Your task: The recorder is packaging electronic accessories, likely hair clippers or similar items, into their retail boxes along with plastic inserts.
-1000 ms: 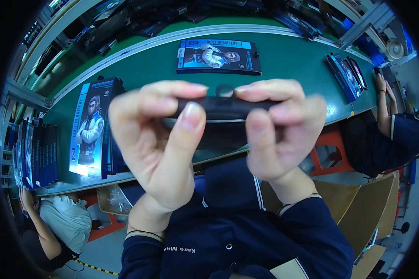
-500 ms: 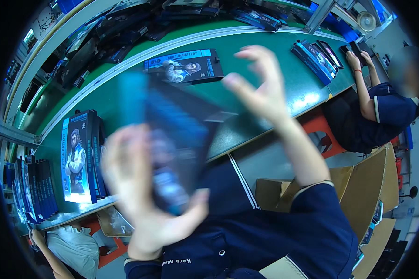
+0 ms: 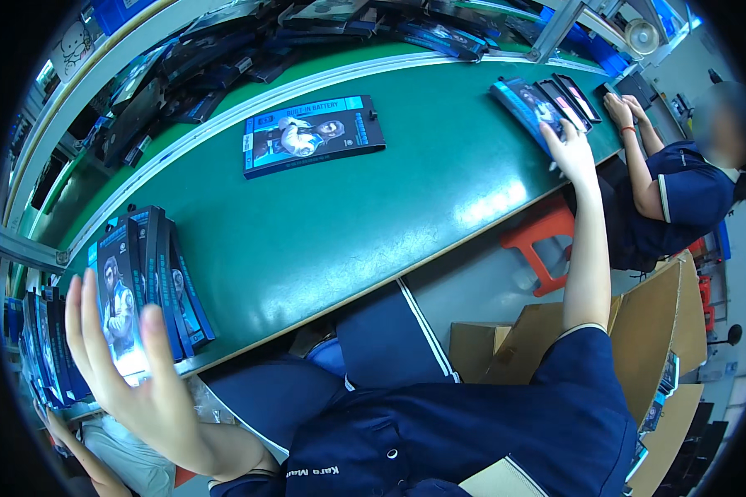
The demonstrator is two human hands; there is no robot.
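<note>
Since a moment ago my hands have parted: my left hand [image 3: 128, 377], fingers spread and empty, now rests against the box stack [image 3: 145, 286] on the table [image 3: 373, 224]. My right hand [image 3: 568, 149], open, reaches far out onto another stack [image 3: 539, 99]. A single box [image 3: 311, 134] lies between them, farther back.

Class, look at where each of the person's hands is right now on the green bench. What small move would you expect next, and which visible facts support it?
Probably the right hand closes on the top flat box of the fanned stack at the bench's far right and draws it in. Its fingers already rest on that stack's near edge with the arm fully stretched, while the left hand hangs open and empty beside the stack of boxes at the left.
</note>
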